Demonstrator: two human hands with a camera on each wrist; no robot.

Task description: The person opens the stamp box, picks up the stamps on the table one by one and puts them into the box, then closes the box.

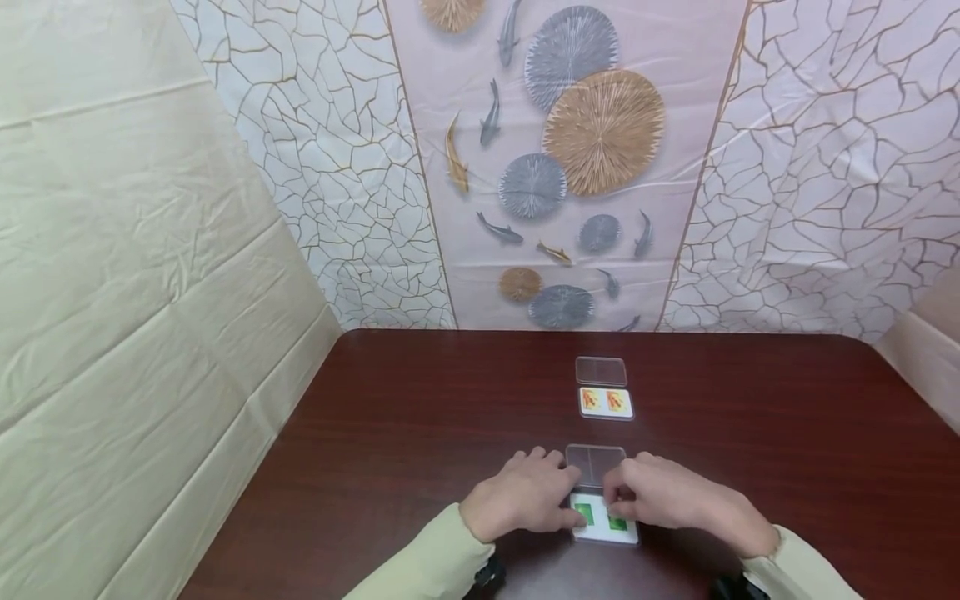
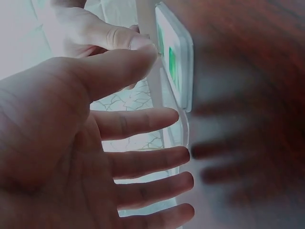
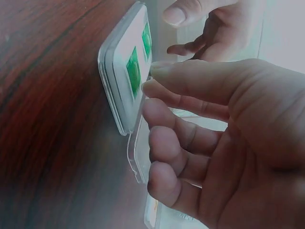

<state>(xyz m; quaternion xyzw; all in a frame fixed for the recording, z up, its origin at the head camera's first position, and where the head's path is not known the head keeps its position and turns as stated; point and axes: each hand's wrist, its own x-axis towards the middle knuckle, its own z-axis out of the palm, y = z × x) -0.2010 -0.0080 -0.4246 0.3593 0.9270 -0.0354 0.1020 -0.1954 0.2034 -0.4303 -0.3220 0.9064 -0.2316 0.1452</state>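
A small clear plastic case (image 1: 627, 534) lies opened flat, its white insert bearing two green rectangular pieces (image 3: 134, 71). Its transparent lid (image 1: 596, 460) extends away from me. My left hand (image 1: 525, 492) is at the case's left side, fingers extended over the lid's edge and table, thumb by the left green piece. In the left wrist view the left hand (image 2: 71, 129) has nothing in its grasp. Over the right green piece hovers or touches my right hand (image 1: 660, 490), thumb and index tips close together, other fingers curled. Whether something thin is between those tips is unclear.
Farther back on the dark wood table (image 1: 420, 417) lies a second opened clear case with a white insert and two orange pieces (image 1: 617, 402), its transparent lid (image 1: 600, 370) behind it. A patterned cloth (image 1: 540, 250) hangs beyond the table, and pale fabric (image 1: 150, 333) covers the left side.
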